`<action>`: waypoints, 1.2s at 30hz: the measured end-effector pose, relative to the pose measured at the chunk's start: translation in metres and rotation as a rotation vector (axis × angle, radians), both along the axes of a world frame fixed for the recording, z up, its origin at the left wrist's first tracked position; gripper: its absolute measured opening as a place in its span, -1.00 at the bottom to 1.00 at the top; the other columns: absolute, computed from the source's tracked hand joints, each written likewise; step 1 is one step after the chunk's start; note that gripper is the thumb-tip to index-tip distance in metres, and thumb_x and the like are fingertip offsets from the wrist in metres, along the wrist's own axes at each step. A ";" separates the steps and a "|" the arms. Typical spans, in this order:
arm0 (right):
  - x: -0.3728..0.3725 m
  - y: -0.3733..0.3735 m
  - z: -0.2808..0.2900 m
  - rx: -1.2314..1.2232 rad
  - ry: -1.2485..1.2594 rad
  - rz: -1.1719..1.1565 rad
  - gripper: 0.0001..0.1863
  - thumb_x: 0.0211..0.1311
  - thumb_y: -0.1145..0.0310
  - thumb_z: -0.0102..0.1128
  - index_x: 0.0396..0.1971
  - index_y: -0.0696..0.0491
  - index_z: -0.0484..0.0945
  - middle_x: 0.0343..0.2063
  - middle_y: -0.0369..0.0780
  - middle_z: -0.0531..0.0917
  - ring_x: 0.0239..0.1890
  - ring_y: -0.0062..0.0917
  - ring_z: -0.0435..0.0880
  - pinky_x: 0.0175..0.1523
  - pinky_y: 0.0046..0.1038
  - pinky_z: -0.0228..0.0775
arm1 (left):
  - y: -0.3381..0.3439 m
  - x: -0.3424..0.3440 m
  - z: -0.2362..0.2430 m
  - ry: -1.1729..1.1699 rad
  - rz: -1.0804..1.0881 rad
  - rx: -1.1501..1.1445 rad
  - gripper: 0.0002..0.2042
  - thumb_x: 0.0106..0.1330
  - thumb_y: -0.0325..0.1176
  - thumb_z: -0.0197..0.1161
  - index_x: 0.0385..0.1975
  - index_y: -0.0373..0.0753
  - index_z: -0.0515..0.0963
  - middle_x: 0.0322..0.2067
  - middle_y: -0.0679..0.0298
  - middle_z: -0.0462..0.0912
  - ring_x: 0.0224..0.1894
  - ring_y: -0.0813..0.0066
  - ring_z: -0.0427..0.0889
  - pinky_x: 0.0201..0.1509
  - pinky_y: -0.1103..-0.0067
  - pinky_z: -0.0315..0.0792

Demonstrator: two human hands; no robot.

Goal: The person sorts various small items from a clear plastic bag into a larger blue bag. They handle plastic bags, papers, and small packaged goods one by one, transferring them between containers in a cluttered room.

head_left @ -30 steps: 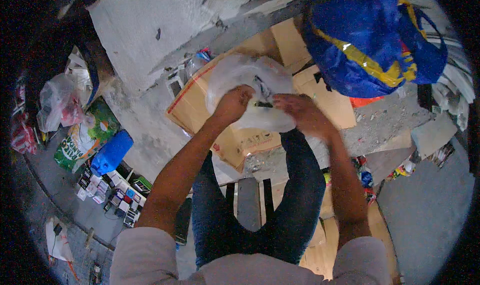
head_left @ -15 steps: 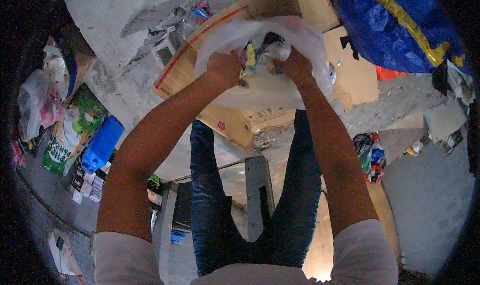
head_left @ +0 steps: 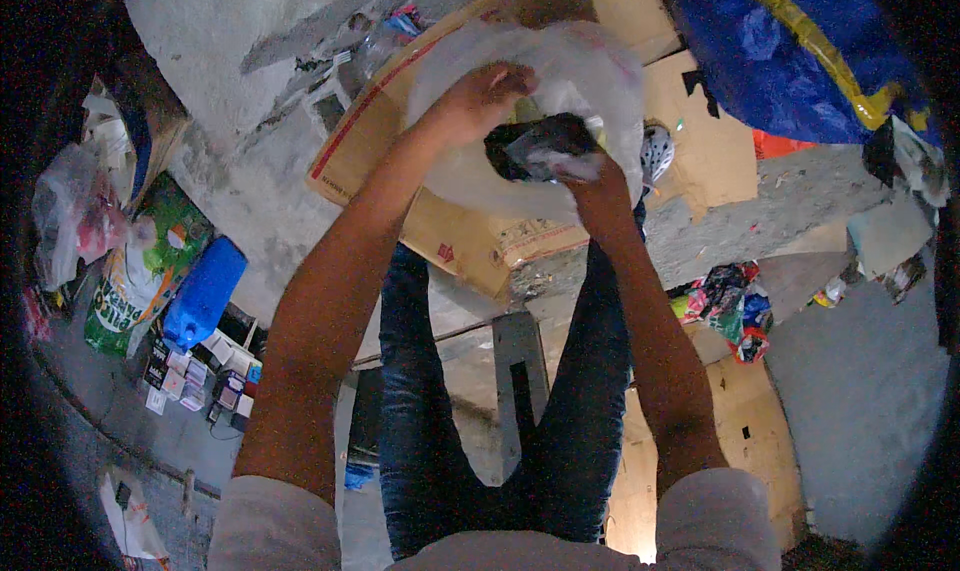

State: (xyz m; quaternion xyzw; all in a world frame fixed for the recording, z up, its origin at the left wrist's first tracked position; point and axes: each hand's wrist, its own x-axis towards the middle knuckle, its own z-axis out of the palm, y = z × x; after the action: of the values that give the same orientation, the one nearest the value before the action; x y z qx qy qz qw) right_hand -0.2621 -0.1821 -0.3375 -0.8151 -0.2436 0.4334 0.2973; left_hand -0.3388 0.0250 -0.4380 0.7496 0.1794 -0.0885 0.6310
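Observation:
A translucent white plastic bag (head_left: 450,176) lies open on flattened cardboard (head_left: 360,136), with light items visible inside. My left hand (head_left: 480,96) is at the bag's upper left part, fingers curled; what they hold, if anything, is unclear. My right hand (head_left: 600,191) grips a crumpled black item with some clear plastic (head_left: 530,146) over the bag's middle. A small white-and-dark object (head_left: 656,154) sits just right of the bag.
A large blue bag with a yellow strap (head_left: 760,61) is at upper right, colourful crumpled plastics (head_left: 735,311) below it. At left lie a clear bag (head_left: 65,206), a green sack (head_left: 140,271), a blue bundle (head_left: 205,291) and several small boxes (head_left: 180,376).
Since a second ago the bag and both hands appear higher in view. The black item has come up in my right hand, and my left hand has moved up and right since half a second ago.

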 end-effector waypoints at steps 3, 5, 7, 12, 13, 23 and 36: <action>0.024 -0.022 0.035 -0.094 0.401 -0.503 -0.76 0.26 0.33 0.15 -0.20 0.19 0.57 -0.08 -0.06 0.59 -0.02 -0.31 0.58 0.15 -0.37 0.37 | -0.028 0.009 0.063 0.080 0.047 -0.341 -0.54 0.31 -0.01 0.15 -0.03 -0.30 0.51 -0.15 0.17 0.64 -0.08 0.35 0.58 0.11 0.49 0.37; 0.021 -0.040 0.027 0.134 0.514 -0.641 -0.72 0.31 0.37 0.07 -0.05 0.17 0.50 -0.03 -0.12 0.58 0.05 -0.34 0.55 0.21 -0.31 0.34 | -0.033 0.007 0.106 0.167 0.027 -0.551 -0.53 0.29 0.03 0.18 -0.04 -0.27 0.52 -0.19 0.28 0.64 -0.14 0.46 0.57 0.03 0.53 0.41; 0.015 -0.033 0.027 0.466 1.046 -1.168 -0.67 0.34 0.36 0.04 0.04 0.17 0.44 -0.05 -0.14 0.60 0.02 -0.34 0.57 0.20 -0.29 0.39 | -0.036 -0.006 0.115 0.258 0.011 -0.548 -0.56 0.30 0.00 0.20 -0.03 -0.25 0.53 -0.23 0.34 0.63 -0.20 0.55 0.55 -0.07 0.57 0.44; 0.002 -0.028 0.026 0.441 1.022 -1.137 -0.68 0.35 0.37 0.05 0.04 0.15 0.43 -0.02 -0.16 0.57 0.05 -0.29 0.56 0.13 -0.22 0.48 | -0.052 -0.025 0.121 0.295 0.323 -0.642 -0.64 0.34 -0.10 0.20 -0.02 -0.21 0.53 -0.30 0.40 0.63 -0.32 0.65 0.55 -0.24 0.60 0.47; 0.001 -0.026 0.028 0.473 1.100 -1.200 -0.68 0.34 0.37 0.05 0.05 0.15 0.42 -0.01 -0.16 0.57 0.05 -0.28 0.56 0.11 -0.21 0.50 | -0.054 -0.028 0.121 0.309 0.368 -0.643 -0.66 0.35 -0.12 0.18 -0.02 -0.20 0.53 -0.30 0.39 0.63 -0.33 0.65 0.55 -0.25 0.60 0.47; -0.015 -0.027 0.019 0.139 0.699 -0.898 -0.63 0.30 0.10 0.15 0.00 -0.04 0.45 -0.36 -0.29 0.57 -0.46 -0.65 0.48 -0.48 -0.61 0.33 | -0.038 -0.053 0.110 0.415 0.707 -0.582 -0.58 0.35 0.01 0.12 0.07 -0.12 0.48 -0.20 0.45 0.63 -0.26 0.64 0.59 -0.27 0.63 0.48; -0.022 0.013 0.029 0.021 -0.029 -0.147 -0.54 0.05 0.25 0.41 -0.05 0.08 0.52 -0.18 -0.14 0.67 -0.14 -0.35 0.65 0.01 -0.40 0.44 | -0.032 -0.073 0.141 0.417 0.634 -0.600 -0.61 0.35 -0.02 0.15 0.01 -0.16 0.48 -0.20 0.39 0.60 -0.19 0.61 0.56 -0.18 0.59 0.47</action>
State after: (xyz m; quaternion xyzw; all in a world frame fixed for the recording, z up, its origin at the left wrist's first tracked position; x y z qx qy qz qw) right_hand -0.2837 -0.1694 -0.3080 -0.8339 -0.1918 0.3959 0.3335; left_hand -0.4122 -0.0065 -0.2968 0.4090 0.4881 -0.0879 0.7660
